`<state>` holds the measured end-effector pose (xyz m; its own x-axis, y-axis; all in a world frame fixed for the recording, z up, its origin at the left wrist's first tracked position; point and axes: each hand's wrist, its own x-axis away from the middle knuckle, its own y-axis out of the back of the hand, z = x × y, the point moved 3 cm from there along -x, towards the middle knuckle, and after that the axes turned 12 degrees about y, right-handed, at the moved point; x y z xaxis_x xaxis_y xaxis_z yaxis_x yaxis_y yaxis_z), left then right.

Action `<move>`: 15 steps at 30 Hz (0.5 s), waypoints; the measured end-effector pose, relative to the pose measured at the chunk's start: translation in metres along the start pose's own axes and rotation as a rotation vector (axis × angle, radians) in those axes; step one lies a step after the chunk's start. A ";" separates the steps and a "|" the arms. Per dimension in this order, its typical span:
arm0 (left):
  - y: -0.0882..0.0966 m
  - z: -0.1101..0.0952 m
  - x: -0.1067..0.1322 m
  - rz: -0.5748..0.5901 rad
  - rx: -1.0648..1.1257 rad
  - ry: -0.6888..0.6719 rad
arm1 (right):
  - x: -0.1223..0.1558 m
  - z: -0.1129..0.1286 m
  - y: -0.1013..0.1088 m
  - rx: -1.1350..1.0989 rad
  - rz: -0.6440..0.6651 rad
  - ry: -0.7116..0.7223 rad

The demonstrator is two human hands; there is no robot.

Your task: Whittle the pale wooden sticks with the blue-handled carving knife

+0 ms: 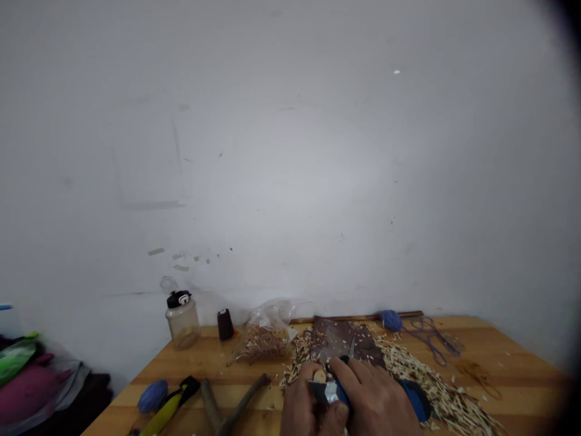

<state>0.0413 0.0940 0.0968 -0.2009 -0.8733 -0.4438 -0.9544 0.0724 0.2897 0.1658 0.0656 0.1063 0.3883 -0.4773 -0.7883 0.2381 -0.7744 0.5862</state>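
Note:
My left hand (302, 404) is closed around a wooden stick, whose pale round end (320, 376) shows above the fingers. My right hand (374, 396) presses close beside it, its fingers curled over a blue-handled tool (342, 396). A flat dark and silver piece (327, 392) sits between the two hands; the tool's exact kind is unclear. Just beyond the right fingers, a thin pointed metal tip (351, 346) sticks up before a dark brown sheet (333, 333). The lower parts of both hands are cut off by the frame.
Wood shavings (422, 375) spread around the sheet. Behind stand a clear jar (182, 324), a dark thread cone (224, 325) and a plastic bag of shavings (265, 336). Left lie blue yarn (153, 396), a yellow-black tool (170, 409) and sticks (242, 402). Another yarn ball (391, 320) lies near the wall.

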 end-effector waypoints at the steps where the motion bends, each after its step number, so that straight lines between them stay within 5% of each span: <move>1: 0.000 0.000 0.000 0.001 0.002 -0.002 | 0.000 0.000 0.000 -0.002 -0.006 -0.002; 15: 0.002 -0.002 0.004 -0.085 -0.099 -0.013 | -0.001 0.002 0.001 0.045 -0.017 0.012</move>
<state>0.0390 0.0898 0.0974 -0.1233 -0.8679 -0.4812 -0.9419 -0.0503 0.3322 0.1641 0.0643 0.1073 0.3950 -0.4592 -0.7957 0.2043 -0.8005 0.5634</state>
